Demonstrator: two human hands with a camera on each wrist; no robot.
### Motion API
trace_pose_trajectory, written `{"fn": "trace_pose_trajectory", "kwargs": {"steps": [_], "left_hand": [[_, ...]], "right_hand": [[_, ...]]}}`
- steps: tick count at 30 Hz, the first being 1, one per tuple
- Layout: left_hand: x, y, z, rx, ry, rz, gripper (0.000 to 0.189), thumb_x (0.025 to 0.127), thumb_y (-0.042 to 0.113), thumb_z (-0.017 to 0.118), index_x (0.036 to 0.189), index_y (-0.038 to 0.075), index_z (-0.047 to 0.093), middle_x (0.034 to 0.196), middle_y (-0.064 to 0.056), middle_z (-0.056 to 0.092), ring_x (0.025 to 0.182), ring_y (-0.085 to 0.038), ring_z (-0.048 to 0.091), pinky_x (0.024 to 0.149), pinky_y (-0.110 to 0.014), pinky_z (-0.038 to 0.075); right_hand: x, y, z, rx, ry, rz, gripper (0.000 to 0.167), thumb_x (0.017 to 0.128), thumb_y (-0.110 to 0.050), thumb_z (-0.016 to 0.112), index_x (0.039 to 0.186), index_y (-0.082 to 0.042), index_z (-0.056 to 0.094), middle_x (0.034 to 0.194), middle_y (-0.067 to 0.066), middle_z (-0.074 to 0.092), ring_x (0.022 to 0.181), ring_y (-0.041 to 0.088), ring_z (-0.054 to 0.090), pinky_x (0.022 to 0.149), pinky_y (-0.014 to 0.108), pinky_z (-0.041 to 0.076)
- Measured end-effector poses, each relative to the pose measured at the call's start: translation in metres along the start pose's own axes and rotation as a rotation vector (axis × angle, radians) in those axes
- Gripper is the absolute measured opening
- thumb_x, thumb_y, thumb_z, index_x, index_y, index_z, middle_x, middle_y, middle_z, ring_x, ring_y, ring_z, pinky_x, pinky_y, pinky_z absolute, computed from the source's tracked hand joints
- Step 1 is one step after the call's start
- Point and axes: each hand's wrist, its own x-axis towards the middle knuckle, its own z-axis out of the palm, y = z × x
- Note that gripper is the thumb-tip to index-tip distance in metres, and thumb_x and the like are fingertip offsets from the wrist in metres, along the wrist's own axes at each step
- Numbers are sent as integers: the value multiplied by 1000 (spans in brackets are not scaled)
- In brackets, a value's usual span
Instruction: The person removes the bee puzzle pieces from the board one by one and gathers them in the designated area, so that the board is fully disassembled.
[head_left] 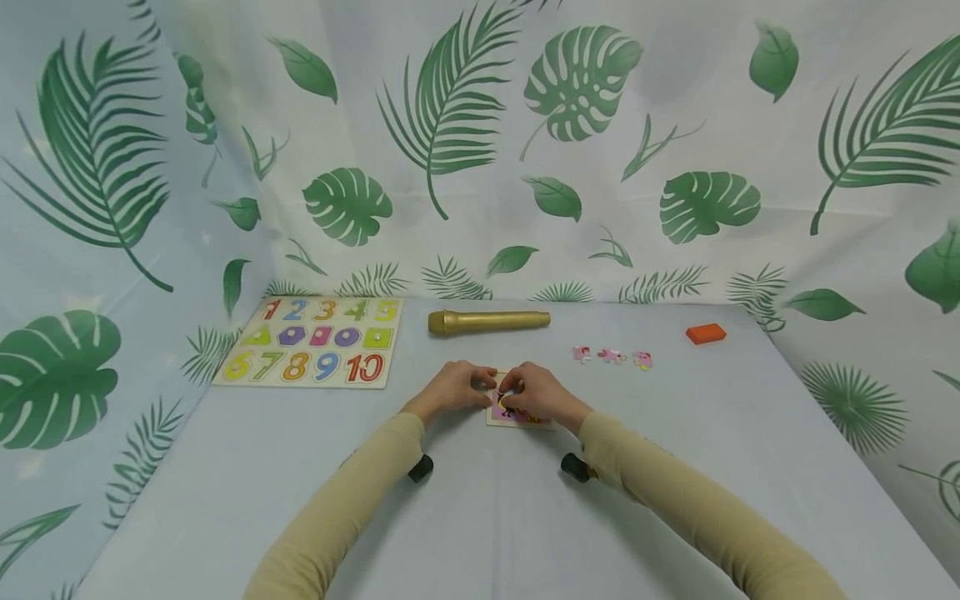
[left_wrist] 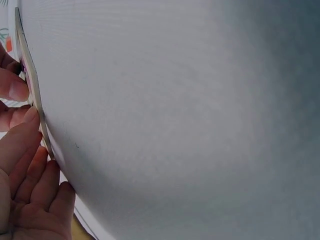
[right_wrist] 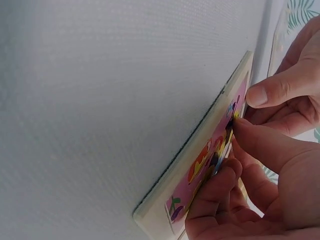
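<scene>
A small puzzle board [head_left: 517,423] with a pale wooden rim and a pink cartoon picture lies on the table between both hands. My left hand [head_left: 459,387] holds its left side, thumb and fingers at the rim. My right hand [head_left: 546,395] is bent over the picture; its thumb [right_wrist: 257,135] and curled fingers pinch a puzzle piece at the board's surface, mostly hidden by the fingers. In the right wrist view the board's picture [right_wrist: 200,165] shows orange, yellow and purple shapes. Several loose pink puzzle pieces [head_left: 611,356] lie in a row beyond my right hand.
A number and shape board [head_left: 300,377] lies at the back left. Behind the hands is a gold microphone [head_left: 491,322]. An orange block [head_left: 706,334] sits at the back right. A leaf-print cloth [head_left: 600,208] hangs around the white table [head_left: 480,517].
</scene>
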Motion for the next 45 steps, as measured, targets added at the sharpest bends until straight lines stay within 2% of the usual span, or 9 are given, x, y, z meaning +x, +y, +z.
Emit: {"fn": "trace_pose_trajectory", "kwargs": {"steps": [15,19,24,27,34,40,45], "left_hand": [[0,-1,1,0,8,13,30,82,13,79,110,6,74,133,-2,61,127,-25,54,109,-41,37],[-1,0,0,15,17,43,29,81,15,80,109,8,75,132,-2,63,125,-25,55,108,-40,39],[0,-2,-1,21,16,55,31,81,17,80,110,7,74,131,-1,63,124,-25,56,107,-39,39],[1,-2,0,20,5,32,33,81,16,80,112,6,73,133,-2,62,126,-25,54,109,-41,37],[1,0,-1,30,1,17,33,81,15,80,113,7,73,133,-2,62,125,-24,55,108,-40,38],[-1,1,-2,26,8,26,33,80,14,80,111,6,74,132,-3,62,124,-24,56,107,-39,40],[0,0,-2,10,0,15,33,81,15,80,112,6,73,134,-3,61,125,-23,55,108,-39,39]], "right_hand": [[1,0,1,-6,6,-43,16,85,-7,74,99,-7,67,100,5,60,92,21,52,85,39,48],[0,2,2,8,16,-66,20,85,-6,74,103,-6,66,102,8,59,95,22,53,87,41,48],[1,2,2,18,15,-35,26,85,-7,74,109,-5,65,105,8,59,98,23,53,90,41,48],[1,2,3,22,13,-24,27,85,-7,74,110,-5,64,106,8,58,99,23,53,91,42,47],[0,2,3,39,29,-28,24,84,-6,74,105,-8,63,105,8,57,95,22,51,87,40,47],[-4,3,4,119,42,-2,15,92,-15,68,105,-11,62,104,5,62,95,21,57,88,40,49],[-5,2,3,157,53,37,13,96,-20,64,105,-12,62,96,3,61,91,20,55,86,38,46]]}}
